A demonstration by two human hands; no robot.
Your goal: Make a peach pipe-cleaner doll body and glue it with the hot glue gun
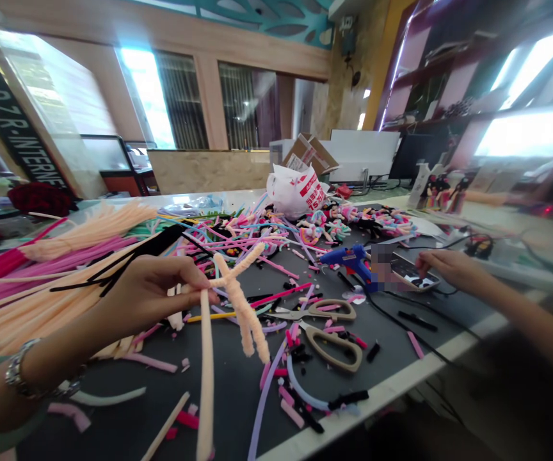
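My left hand (171,285) is closed, pinching one limb of a peach pipe-cleaner figure (238,294) between thumb and fingertips. The figure has crossed upper limbs and two fuzzy, thicker legs hanging down. From the same fingertips a long peach pipe cleaner (205,378) hangs toward the table's front. My right hand (437,266) is at the right edge of a phone (408,272) lying on the table, fingers curled with nothing visible in them. Left of the phone lies a blue glue gun (353,261). Scissors (331,310) with beige handles rest between my hands.
Bundles of peach and pink pipe cleaners (79,256) cover the left side. Cut scraps surround the scissors. Behind lie a colourful pile (324,227) and a white plastic bag (296,192). Black cables (401,320) cross the right side. Another person's blurred arm (502,200) is at far right.
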